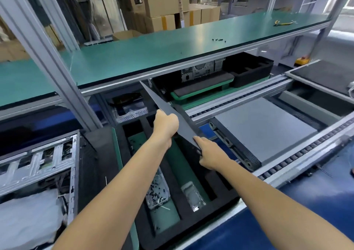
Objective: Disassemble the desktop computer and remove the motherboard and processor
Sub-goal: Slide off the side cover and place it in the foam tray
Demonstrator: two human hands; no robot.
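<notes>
Bright even indoor light, soft shadows, wide-angle bending at the edges (posts curve), slight overall softness

1. I have only one camera. It sits on the person's head.
2. It looks forward and down, over both arms, which reach out from the bottom edge.
3. It is a wide view, so straight bars bend near the edges.
4. The left hand (166, 124) and right hand (209, 154) are near the middle, close to the camera.
5. Right below me is the black foam tray (193, 219).
6. The green shelf (153, 58) runs across the top half, farther off.
7. Cardboard boxes (168, 2) are far away at the top.
8. There is no second view to share with.
</notes>
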